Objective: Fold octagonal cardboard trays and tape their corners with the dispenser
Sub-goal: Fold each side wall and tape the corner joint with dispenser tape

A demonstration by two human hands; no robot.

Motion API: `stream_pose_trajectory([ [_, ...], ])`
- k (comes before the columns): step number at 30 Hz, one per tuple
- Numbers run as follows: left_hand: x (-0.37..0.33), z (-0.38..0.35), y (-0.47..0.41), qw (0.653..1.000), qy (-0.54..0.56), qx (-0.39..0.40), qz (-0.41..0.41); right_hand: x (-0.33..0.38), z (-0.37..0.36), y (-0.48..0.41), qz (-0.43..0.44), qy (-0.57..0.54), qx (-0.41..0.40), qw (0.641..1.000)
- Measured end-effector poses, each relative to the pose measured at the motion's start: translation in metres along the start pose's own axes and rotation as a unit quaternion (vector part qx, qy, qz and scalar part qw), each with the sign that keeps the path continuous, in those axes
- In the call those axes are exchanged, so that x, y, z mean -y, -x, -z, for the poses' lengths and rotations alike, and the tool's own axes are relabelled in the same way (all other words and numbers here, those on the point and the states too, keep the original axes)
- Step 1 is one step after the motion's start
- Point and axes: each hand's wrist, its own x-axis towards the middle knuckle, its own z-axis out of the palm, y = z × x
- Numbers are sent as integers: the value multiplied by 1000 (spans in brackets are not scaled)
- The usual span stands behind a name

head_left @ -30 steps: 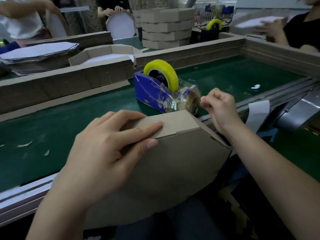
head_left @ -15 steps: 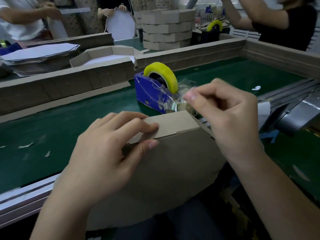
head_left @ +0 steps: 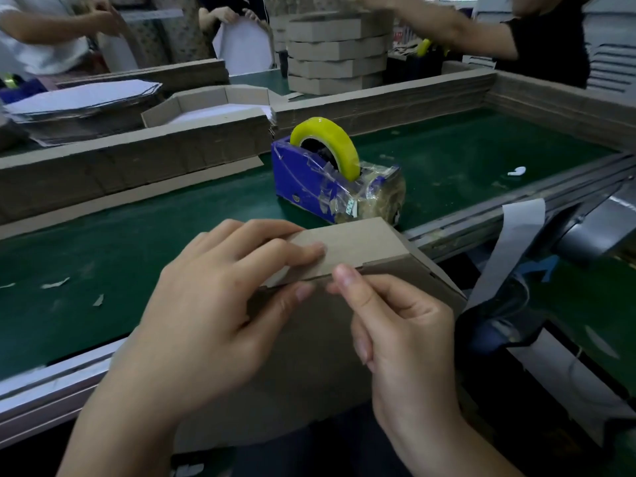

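At the near edge of the green belt, a brown cardboard tray is held up on edge, its flat base turned toward the camera. The left hand is wrapped over the top: fingers are laid across the folded side wall, the thumb is pressed against the base below, and the wall is gripped between them. Right beside it, the right hand is set at the same corner. 1 fingertip is planted on the fold line and the other fingers are curled into the palm; whether any tape is pinched there cannot be told.

Just behind the tray, the blue dispenser is seen standing on the belt, with a yellow tape roll seated in it and loose clear tape bunched over its front end. Beyond a low cardboard wall, 1 open tray with a white inside is parked. Farther back a stack of trays is seen, with other people's hands around it.
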Motion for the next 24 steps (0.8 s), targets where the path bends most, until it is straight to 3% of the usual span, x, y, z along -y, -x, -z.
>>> stream_pose_trajectory([
  [8,-4,2,3,998,54,-19,35,3,-4,1,-51,-3,-26,998],
  [13,-5,8,4,1000,-14,21,-17,4,6,2,-57,36,33,997],
  [18,-11,14,1,999,16,41,30,10,14,1,-83,17,93,992],
  [24,-32,-4,-10,991,-68,-89,79,5,13,3,-93,9,91,992],
])
